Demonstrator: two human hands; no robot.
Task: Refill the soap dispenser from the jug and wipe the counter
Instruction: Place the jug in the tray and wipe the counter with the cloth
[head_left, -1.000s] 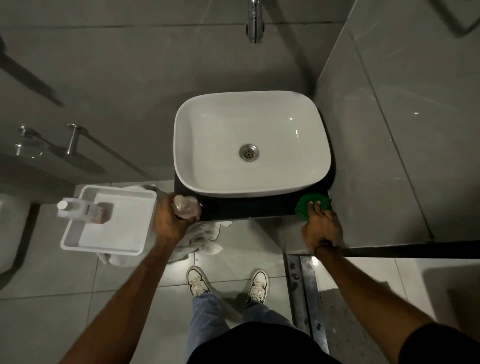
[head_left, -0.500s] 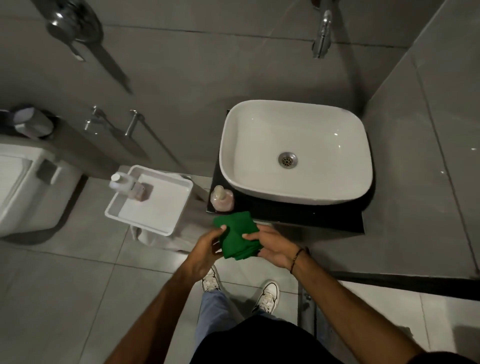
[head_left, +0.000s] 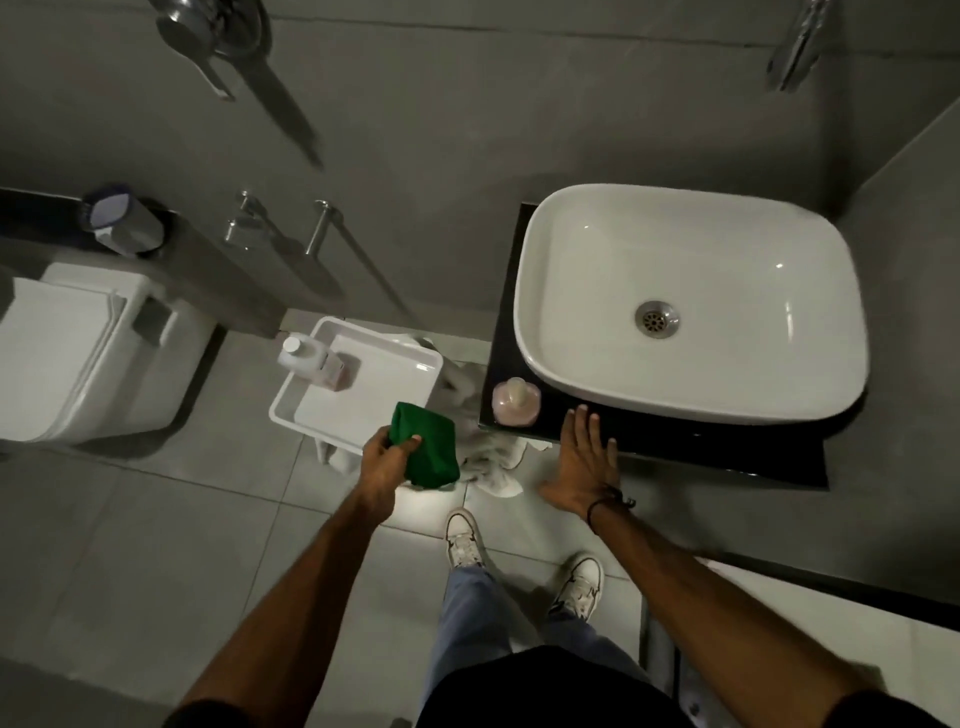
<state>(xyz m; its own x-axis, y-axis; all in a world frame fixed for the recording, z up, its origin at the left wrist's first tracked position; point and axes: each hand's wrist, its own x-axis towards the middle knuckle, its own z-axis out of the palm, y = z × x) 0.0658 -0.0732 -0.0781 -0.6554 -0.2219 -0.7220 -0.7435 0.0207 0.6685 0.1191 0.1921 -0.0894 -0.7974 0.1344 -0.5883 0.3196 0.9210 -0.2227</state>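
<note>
My left hand (head_left: 387, 457) grips a folded green cloth (head_left: 426, 447) just in front of the white tray (head_left: 283, 410). My right hand (head_left: 584, 462) is open, fingers spread, resting at the front edge of the black counter (head_left: 675, 441). The pink soap dispenser (head_left: 516, 401) stands on the counter's left corner, beside the white basin (head_left: 571, 322). The jug (head_left: 311, 361), a white-capped bottle with pinkish liquid, stands in the tray's far left corner.
A crumpled white towel (head_left: 493, 462) lies on the floor between tray and counter. A white toilet (head_left: 78, 353) is at the left, a wall rail (head_left: 322, 228) behind the tray, a tap (head_left: 795, 47) above the basin. My shoes (head_left: 465, 540) stand on grey floor tiles.
The cloth went from my right hand at the counter's right end into both hands, then into my left alone. My left hand set the dispenser on the counter. The view swung left.
</note>
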